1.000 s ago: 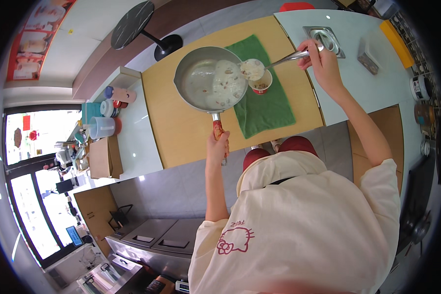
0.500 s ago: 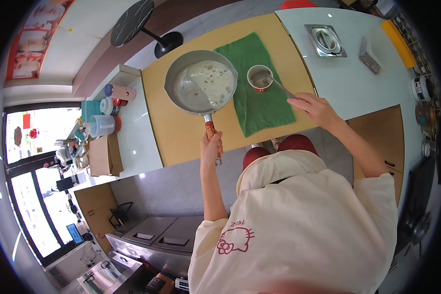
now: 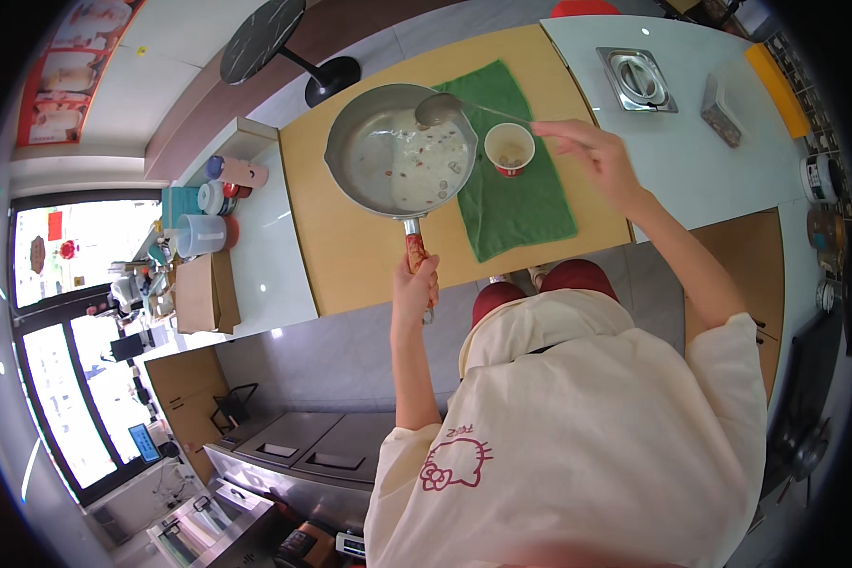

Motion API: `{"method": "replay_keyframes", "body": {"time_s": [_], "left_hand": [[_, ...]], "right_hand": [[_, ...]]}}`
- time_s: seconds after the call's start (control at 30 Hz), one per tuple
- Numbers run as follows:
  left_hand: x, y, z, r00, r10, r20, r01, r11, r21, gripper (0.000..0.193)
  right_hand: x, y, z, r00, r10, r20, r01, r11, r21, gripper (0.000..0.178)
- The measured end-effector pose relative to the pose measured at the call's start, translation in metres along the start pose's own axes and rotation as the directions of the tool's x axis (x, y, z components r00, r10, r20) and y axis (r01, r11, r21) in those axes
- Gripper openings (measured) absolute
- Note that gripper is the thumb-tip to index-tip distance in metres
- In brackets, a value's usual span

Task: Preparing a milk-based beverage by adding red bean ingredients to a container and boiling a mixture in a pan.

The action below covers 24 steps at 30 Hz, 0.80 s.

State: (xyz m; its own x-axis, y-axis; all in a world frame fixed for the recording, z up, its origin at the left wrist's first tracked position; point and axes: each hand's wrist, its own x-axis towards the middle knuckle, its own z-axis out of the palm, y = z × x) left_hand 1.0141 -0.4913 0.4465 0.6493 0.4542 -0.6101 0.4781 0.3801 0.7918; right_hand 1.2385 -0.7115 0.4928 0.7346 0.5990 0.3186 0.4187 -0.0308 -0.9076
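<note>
1. Left hand (image 3: 415, 284): closed around the red patterned handle (image 3: 415, 250) of a grey pan (image 3: 355, 156). Grip is firm in appearance, with the fingers wrapped round.
2. Pan: positioned over the wooden worktop (image 3: 308, 227), its right side overlapping the edge of a green cloth (image 3: 530, 213). Whether its base rests on the surface cannot be determined.
3. Pan contents: whitish liquid (image 3: 431, 170) with small red and brownish pieces, gathered toward the right side.
4. Right hand (image 3: 587, 156): grasping the handle end of a metal ladle (image 3: 437, 110) between thumb and fingers. The ladle's bowl is over the pan's far right part; contact with the liquid cannot be confirmed.
5. Paper cup (image 3: 510, 171): upright on the cloth, just right of the pan, with some contents visible inside. Neither hand touches it.
6. Adjacent white counter (image 3: 672, 170): carries a lidded metal insert (image 3: 637, 80) and a transparent container (image 3: 721, 112).
</note>
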Motion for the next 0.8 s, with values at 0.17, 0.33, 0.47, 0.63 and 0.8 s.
{"method": "replay_keyframes", "body": {"time_s": [0.17,0.33,0.47,0.63,0.8], "left_hand": [[-0.005,0.003,0.002,1.0,0.018,0.02,-0.018,1.0,0.016,0.014],[-0.006,0.007,0.004,0.999,0.026,0.03,-0.026,0.999,0.02,0.014],[-0.005,0.01,0.008,0.998,0.029,0.053,-0.031,0.999,0.02,0.014],[-0.004,0.011,0.013,0.997,0.032,0.073,-0.035,0.999,0.037,0.013],[-0.004,0.012,0.016,0.995,0.032,0.091,-0.036,0.998,0.05,0.013]], "right_hand": [[0.028,0.021,0.023,0.949,-0.222,0.225,0.272,0.936,-0.223,0.026],[0.028,0.02,0.02,0.991,-0.07,0.116,0.083,0.991,-0.103,0.026],[0.033,0.006,0.02,0.995,0.094,0.019,-0.093,0.995,-0.032,0.032],[0.037,-0.005,0.017,0.987,0.145,-0.064,-0.143,0.989,0.035,0.033],[0.039,-0.015,0.009,0.984,0.156,-0.092,-0.155,0.988,0.02,0.033]]}}
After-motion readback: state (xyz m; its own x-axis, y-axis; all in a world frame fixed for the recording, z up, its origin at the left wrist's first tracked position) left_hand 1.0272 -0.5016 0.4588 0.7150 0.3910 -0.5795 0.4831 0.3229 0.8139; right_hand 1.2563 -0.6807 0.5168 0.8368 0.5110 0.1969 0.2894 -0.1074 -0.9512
